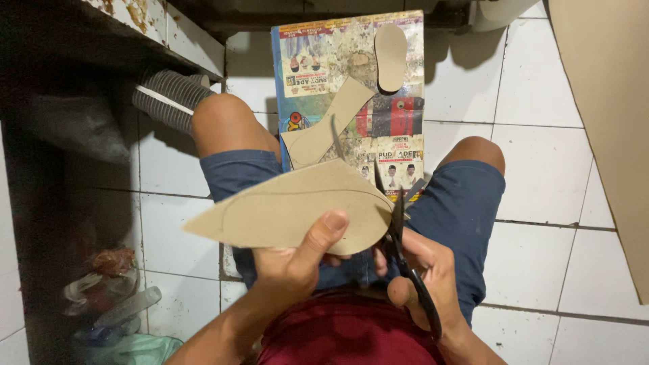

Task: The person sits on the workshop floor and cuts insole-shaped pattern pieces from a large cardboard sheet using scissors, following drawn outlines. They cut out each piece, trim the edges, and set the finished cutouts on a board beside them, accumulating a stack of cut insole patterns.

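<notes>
My left hand (301, 260) grips a tan cardboard piece (284, 206) from below, thumb on top near its right side; a curved sole outline is drawn on it. Black scissors (399, 236) are in my right hand (422, 274), with the blades pointing up at the right edge of the cardboard. I sit on the tiled floor with both knees raised, in blue shorts (460, 203) and a red shirt.
A printed, worn board (405, 88) lies between my knees, carrying a sole-shaped cardboard cutout (391, 57) and an angular cardboard offcut (324, 128). A large cardboard sheet (608, 115) stands at the right. Corrugated hoses (169, 98) and plastic clutter (111, 297) lie at the left.
</notes>
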The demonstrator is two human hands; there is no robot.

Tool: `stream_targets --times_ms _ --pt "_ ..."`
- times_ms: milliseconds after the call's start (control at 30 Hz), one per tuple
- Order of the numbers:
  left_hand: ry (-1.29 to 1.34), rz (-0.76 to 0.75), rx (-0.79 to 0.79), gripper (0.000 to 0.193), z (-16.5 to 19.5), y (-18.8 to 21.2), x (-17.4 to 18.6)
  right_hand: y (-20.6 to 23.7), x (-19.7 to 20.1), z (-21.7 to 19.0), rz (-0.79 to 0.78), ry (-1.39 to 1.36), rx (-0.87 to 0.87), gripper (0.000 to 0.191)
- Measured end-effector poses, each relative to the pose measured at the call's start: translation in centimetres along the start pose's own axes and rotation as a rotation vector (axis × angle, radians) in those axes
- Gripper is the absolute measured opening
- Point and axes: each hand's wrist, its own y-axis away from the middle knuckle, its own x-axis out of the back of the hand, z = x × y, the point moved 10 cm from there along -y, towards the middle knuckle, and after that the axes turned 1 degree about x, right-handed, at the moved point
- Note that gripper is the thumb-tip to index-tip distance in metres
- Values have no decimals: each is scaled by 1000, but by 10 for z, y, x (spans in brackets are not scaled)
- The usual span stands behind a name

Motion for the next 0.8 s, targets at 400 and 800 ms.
stream_targets --times_ms 400,800 --pt "-179 -167 21 22 10 -15 9 5 5 18 -13 -2 -107 99" --pt "-278 -363 135 19 12 -32 12 8 6 25 -67 -60 -70 89"
